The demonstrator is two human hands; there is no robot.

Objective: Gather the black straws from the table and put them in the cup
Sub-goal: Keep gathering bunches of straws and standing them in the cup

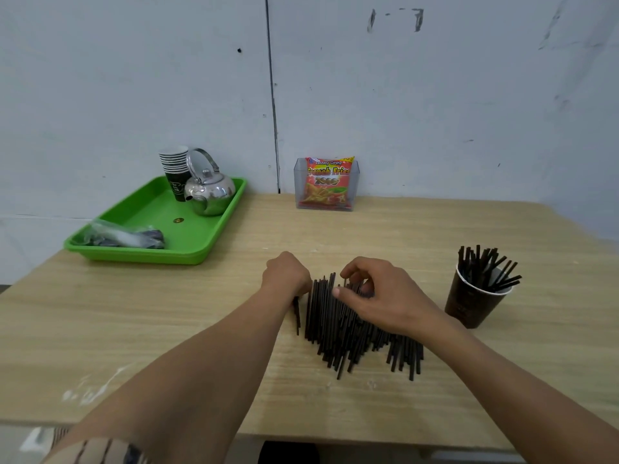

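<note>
Surface (167, 323): light wood grain, set against a pale wall.

Straws (338, 329): black, many, lying in a loose pile near the middle of the surface, mostly running from the near edge toward the far edge. One stray straw (296, 314) lies just left of the pile, beside the left wrist.

Left hand (284, 272): at the far left end of the pile, fingers curled down against the straws; whether any straw is actually gripped cannot be told.

Right hand (375, 296): resting over the far right part of the pile, thumb and fingers pinched on the far ends of a few straws.

Cup (469, 306): dark paper, upright, toward the right edge of the surface, well apart from the pile. It holds a bunch of black straws (485, 266) standing and fanning out above its rim.

Tray (201, 249): green, at the far left corner. On it: a stack of paper cups (176, 172), a shiny metal kettle (209, 192), a clear plastic bag (124, 234).

Clear holder (326, 184): at the far edge against the wall, containing a red-orange snack packet (328, 179).
</note>
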